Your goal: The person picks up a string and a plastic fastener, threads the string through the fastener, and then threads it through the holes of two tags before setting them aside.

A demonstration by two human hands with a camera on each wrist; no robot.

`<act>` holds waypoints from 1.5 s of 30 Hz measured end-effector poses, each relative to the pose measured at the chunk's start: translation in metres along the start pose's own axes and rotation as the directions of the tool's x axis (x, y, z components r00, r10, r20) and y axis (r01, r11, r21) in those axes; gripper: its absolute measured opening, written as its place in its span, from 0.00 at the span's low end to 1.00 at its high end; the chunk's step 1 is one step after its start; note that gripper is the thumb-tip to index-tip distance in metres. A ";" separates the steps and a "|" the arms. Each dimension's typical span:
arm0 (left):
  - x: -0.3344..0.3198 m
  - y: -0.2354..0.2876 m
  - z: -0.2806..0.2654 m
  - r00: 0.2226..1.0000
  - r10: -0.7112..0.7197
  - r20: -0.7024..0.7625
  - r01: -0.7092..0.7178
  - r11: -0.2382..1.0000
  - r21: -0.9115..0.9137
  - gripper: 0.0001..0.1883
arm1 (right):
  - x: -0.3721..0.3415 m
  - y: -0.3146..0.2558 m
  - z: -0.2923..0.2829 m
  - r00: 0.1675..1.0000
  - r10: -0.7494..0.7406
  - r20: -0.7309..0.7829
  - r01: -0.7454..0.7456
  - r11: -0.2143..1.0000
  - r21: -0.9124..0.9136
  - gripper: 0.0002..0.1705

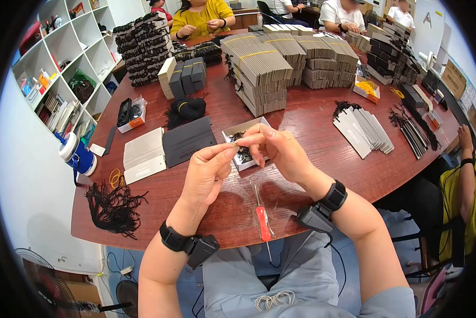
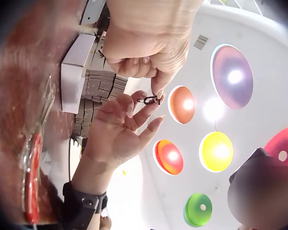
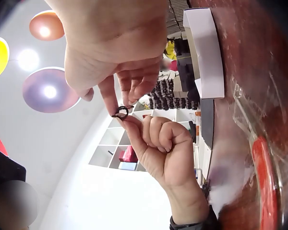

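The left hand (image 1: pixel 208 172) pinches a small black ring-shaped piece (image 3: pixel 123 112) between thumb and index fingertip, its other fingers curled in. Facing it, the right hand (image 1: pixel 280 151) touches the piece with its fingertips, thumb apart and fingers loosely bent. In the left wrist view the black piece (image 2: pixel 149 100) lies between the fingertips of the left hand (image 2: pixel 146 43) and the right hand (image 2: pixel 117 136). Beneath both hands on the table is a white box (image 1: pixel 230 132) of small dark pieces. A red-handled tool (image 1: pixel 263 222) lies by the front edge, in clear plastic.
Black cords (image 1: pixel 116 208) and a blue jug (image 1: pixel 79 153) are at the left, near a beige folder (image 1: pixel 144 153) and a black folder (image 1: pixel 189 141). Stacked grey pieces (image 1: pixel 259 66) stand behind. Grey cards (image 1: pixel 362 132) lie at the right. People sit across the table.
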State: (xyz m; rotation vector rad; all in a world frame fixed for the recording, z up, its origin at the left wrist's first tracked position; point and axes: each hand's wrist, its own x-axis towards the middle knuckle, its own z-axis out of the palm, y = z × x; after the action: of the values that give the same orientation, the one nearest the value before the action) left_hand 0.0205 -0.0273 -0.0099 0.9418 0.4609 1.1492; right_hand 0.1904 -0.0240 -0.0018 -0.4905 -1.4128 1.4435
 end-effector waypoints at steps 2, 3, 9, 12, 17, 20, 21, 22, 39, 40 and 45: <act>0.000 0.000 0.000 1.000 -0.016 -0.015 0.016 1.000 0.000 0.06 | -0.001 -0.001 0.000 0.997 -0.081 0.006 0.082 0.992 -0.099 0.22; 0.000 0.000 0.000 1.000 -0.016 -0.013 0.016 1.000 -0.001 0.06 | -0.001 -0.001 0.000 0.987 -0.161 0.021 0.162 0.967 -0.197 0.20; 0.000 -0.002 0.000 0.999 -0.031 -0.027 0.033 0.998 0.059 0.09 | -0.003 -0.010 -0.001 0.924 -0.355 0.141 0.380 0.814 -0.439 0.13; -0.002 0.001 -0.001 0.999 -0.035 0.002 0.035 0.996 0.077 0.10 | -0.002 -0.007 -0.004 0.906 -0.386 0.172 0.420 0.771 -0.479 0.12; 0.000 -0.003 -0.007 0.999 -0.012 -0.034 0.015 0.995 0.098 0.09 | -0.001 -0.002 -0.002 0.831 -0.515 0.211 0.531 0.620 -0.578 0.10; 0.001 -0.003 -0.006 1.000 0.023 0.008 -0.024 0.997 0.071 0.08 | -0.003 -0.006 -0.003 0.843 -0.487 0.230 0.526 0.653 -0.545 0.10; 0.000 -0.003 -0.007 0.999 0.023 0.034 -0.025 0.998 0.063 0.08 | -0.004 -0.006 -0.003 0.842 -0.490 0.226 0.526 0.649 -0.550 0.10; 0.001 -0.004 -0.008 0.999 0.030 0.028 -0.031 0.998 0.052 0.08 | -0.003 -0.006 -0.003 0.840 -0.494 0.224 0.527 0.646 -0.552 0.10; -0.003 0.004 0.002 0.999 0.008 -0.037 -0.005 0.996 0.084 0.06 | 0.001 -0.010 -0.003 0.996 0.081 -0.020 -0.084 0.978 -0.193 0.14; -0.003 0.004 0.001 1.000 0.021 0.010 -0.021 0.999 0.043 0.06 | 0.001 -0.008 -0.002 0.991 0.132 0.002 -0.131 0.986 -0.104 0.12; -0.002 0.005 -0.001 0.999 0.038 0.029 -0.039 0.999 0.020 0.05 | 0.000 -0.004 -0.002 0.996 0.091 0.004 -0.090 0.984 -0.155 0.06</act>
State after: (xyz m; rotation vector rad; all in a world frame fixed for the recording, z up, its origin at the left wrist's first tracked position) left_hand 0.0168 -0.0281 -0.0068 0.9870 0.4341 1.1662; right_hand 0.1933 -0.0239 0.0016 -0.6528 -1.5359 1.4167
